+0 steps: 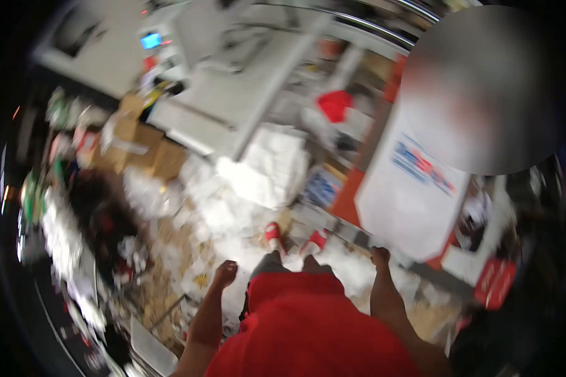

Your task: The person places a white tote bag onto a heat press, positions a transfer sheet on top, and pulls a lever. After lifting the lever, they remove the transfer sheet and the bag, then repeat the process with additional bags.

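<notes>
Both arms hang beside my body in a red shirt (308, 320). My left hand (225, 274) is curled closed over the littered floor, with no object showing in it. Out to the other side, my right hand (379, 256) is also curled, near the lower edge of a white panel (415, 182) with blue and red print. A small gap seems to lie between that hand and the panel, though blur hides the exact distance. Below me are my red shoes (271, 231), standing among white, crumpled material (233, 213).
A large white machine or table (220, 81) stands ahead. Cardboard boxes (141, 147) are piled at the left. A big white bag or sheet (270, 163) lies in front of my feet. Orange-red framing (347, 201) borders the panel, and a red sign (495, 283) is at the right.
</notes>
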Demonstrator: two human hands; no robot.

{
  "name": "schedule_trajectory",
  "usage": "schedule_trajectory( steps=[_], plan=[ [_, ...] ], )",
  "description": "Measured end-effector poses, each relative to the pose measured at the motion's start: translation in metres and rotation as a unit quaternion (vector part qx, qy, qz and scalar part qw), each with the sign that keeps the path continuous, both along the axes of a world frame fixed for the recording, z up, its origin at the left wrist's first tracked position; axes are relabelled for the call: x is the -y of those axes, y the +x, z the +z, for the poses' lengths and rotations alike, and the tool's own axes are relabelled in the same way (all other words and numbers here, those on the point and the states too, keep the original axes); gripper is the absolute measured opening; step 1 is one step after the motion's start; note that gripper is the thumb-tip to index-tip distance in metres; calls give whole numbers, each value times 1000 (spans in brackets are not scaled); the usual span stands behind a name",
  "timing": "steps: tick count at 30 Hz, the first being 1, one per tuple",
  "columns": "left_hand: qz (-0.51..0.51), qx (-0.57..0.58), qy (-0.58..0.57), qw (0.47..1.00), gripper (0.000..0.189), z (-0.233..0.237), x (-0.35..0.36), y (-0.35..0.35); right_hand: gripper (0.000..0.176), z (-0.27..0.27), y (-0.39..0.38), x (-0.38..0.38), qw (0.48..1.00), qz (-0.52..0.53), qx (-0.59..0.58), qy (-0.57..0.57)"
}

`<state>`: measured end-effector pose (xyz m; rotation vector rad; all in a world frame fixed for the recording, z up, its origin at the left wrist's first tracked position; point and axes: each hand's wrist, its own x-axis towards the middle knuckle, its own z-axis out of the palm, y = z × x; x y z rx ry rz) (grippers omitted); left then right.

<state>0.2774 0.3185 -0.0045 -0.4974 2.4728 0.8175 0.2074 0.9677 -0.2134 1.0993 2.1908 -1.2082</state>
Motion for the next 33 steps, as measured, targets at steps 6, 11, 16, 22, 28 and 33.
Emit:
schedule_trajectory(
  steps=[6,11,16,22,28,33],
  plan=[
    [59,132,-25,989,36,28,-26,111,41,62,-190,278,918,359,-168,-2],
    [-316,239,-80,914,33,-8,-53,283,68,37,-231,405,911,401,-91,30],
    [85,287,27,954,30,-24,-136,431,117,-3,-260,460,960,261,32,90],
    [306,306,31,901,32,10,-218,454,83,-47,-260,479,979,148,-43,136],
    [391,336,89,852,38,15,-185,429,72,-15,-243,486,981,89,-133,110],
    [267,145,14,953,38,-65,-171,523,55,-27,-240,475,961,202,-128,140]
  ],
)
